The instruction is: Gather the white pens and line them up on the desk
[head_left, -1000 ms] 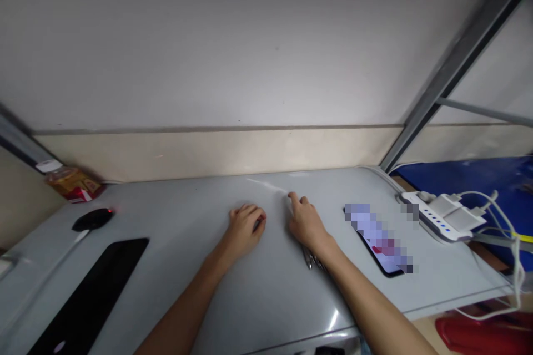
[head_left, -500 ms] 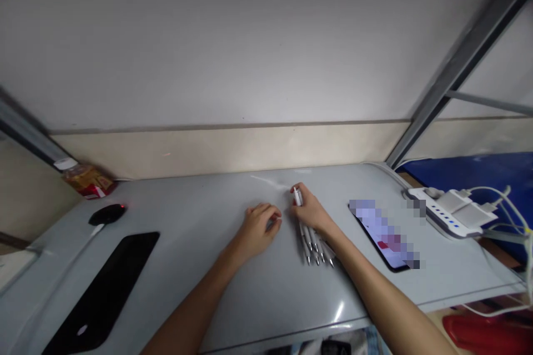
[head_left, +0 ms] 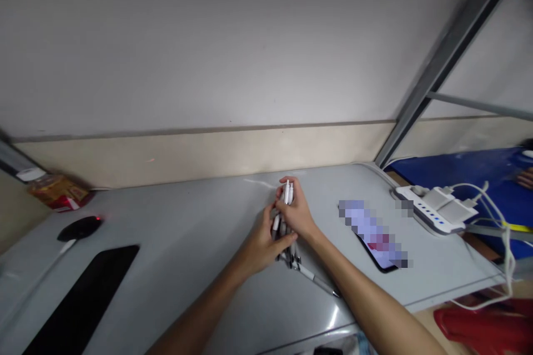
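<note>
A bundle of pens is held at the centre of the frame, between the right hand and the left hand. The grip of the right hand is closed round the upper part of the bundle; by the grip of the left, the pens are clasped from the left side, with the thumb laid across them lower down. They are probably held from both sides so that the slim barrels are kept from rolling apart. One loose pen is splayed out to the lower right, towards the right forearm — whether it is pinched at its upper end cannot be told.

The barrels are pale, white to silvery, and the narrow white ends are pointed up the frame; dark and shiny parts are bunched below the thumb. The count is hidden by the fingers. The phone and power strip are set to the right on the grey surface — apart from the hands, so the middle is perhaps left for handling.
</note>
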